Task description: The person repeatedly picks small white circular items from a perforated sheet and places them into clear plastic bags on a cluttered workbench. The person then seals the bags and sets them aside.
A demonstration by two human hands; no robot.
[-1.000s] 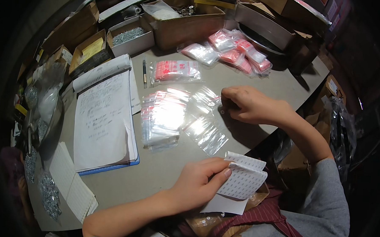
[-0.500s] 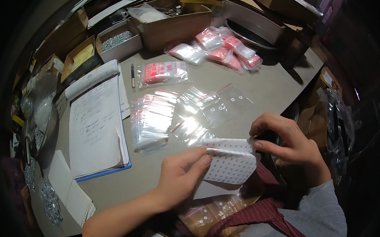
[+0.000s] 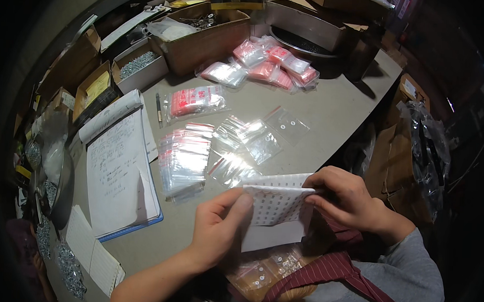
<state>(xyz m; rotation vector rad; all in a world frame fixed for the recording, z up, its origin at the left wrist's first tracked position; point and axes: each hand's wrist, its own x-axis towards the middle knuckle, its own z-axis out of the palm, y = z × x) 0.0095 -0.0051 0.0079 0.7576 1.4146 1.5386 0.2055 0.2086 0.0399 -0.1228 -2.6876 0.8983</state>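
Between my hands is a folded white sheet of small printed labels (image 3: 277,207), its rows of marks facing me and its upper edge bent over. My left hand (image 3: 217,223) pinches its left edge, thumb on the front. At the upper right corner my right hand (image 3: 348,200) is closed with thumb and fingers on the sheet. Just beyond lie loose clear zip bags (image 3: 258,142), and a single zip bag (image 3: 289,126) there bears small round white stickers. A fanned stack of zip bags (image 3: 185,162) lies to their left. More stickered bags (image 3: 258,273) rest below the sheet, near my lap.
A clipboard with written pages (image 3: 117,172) lies at left, beside a pen (image 3: 159,110). Packs of red-and-clear bags (image 3: 278,66) are heaped at the back, near a cardboard box (image 3: 203,49). Small metal parts (image 3: 138,64) fill a white box. A brown carton (image 3: 398,158) stands right.
My right hand has moved left and down, closing at the sheet's upper right corner. The sheet has turned slightly in my hands, and the whole view has shifted a little.
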